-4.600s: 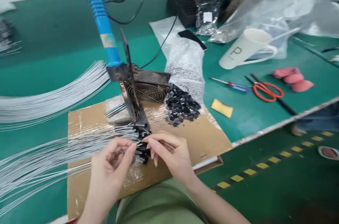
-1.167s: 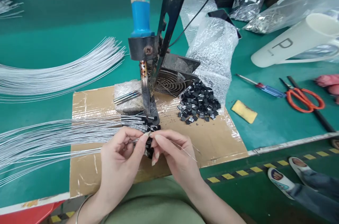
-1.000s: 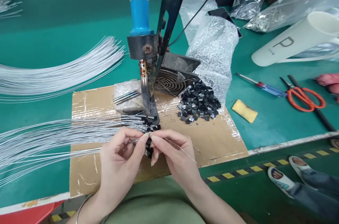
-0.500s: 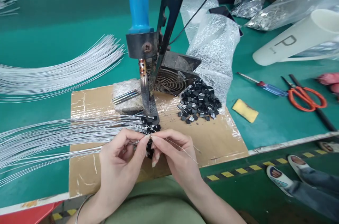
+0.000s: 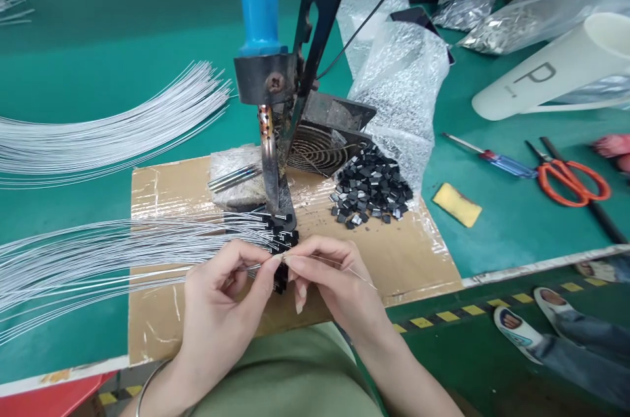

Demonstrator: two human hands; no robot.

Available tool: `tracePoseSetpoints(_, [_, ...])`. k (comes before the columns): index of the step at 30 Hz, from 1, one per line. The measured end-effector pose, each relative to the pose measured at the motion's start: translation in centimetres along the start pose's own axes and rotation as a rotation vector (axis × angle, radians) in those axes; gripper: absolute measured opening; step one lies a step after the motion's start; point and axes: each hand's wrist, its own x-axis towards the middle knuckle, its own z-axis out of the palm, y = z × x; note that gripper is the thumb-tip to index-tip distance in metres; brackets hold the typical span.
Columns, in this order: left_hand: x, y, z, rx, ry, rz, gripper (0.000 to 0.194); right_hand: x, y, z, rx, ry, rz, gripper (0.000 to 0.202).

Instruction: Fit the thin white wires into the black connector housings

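Note:
My left hand (image 5: 224, 312) is closed in a pinch, thumb against forefinger, on what looks like a white wire; its end is hidden at the fingertips. Right beside it, tips almost touching, my right hand (image 5: 339, 279) pinches a thin silvery wire (image 5: 364, 278) that trails out to the right across the back of the hand. Behind the fingers lies a bundle of white wires (image 5: 172, 231) ending in small black connectors (image 5: 281, 238). Just above these, the tip of a blue-handled soldering iron (image 5: 258, 16) points down, clamped in a black metal stand (image 5: 319, 16).
Small black pieces (image 5: 371, 187) are heaped on the cardboard (image 5: 162, 318). A fan (image 5: 319, 149) stands behind the iron. More white wires (image 5: 123, 141) lie back left. Rightward are a yellow sponge (image 5: 457, 205), screwdriver (image 5: 509, 163), orange-handled scissors (image 5: 573, 184) and white cup (image 5: 546, 75). A person's feet (image 5: 516, 331) show below.
My right hand has shifted slightly right and turned a little, and the thin wire's trailing end has swung. My left hand keeps its pinch at nearly the same spot.

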Motion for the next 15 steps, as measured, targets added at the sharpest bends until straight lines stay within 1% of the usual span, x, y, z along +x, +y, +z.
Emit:
tracePoseSetpoints(3, [0.1, 0.1, -0.1, 0.009, -0.015, -0.002, 0.011, 0.0, -0.2, -0.3, -0.018, -0.006, 0.021, 0.016])
tracePoseSetpoints(7, [0.1, 0.0, 0.2, 0.002, 0.007, -0.009, 0.012, -0.1, 0.0, -0.2, -0.012, -0.005, 0.016, 0.017])
tracePoseSetpoints(15, [-0.3, -0.2, 1.0, 0.002, 0.067, -0.008, 0.013, -0.2, 0.8, 0.7, 0.075, 0.065, -0.03, 0.016])
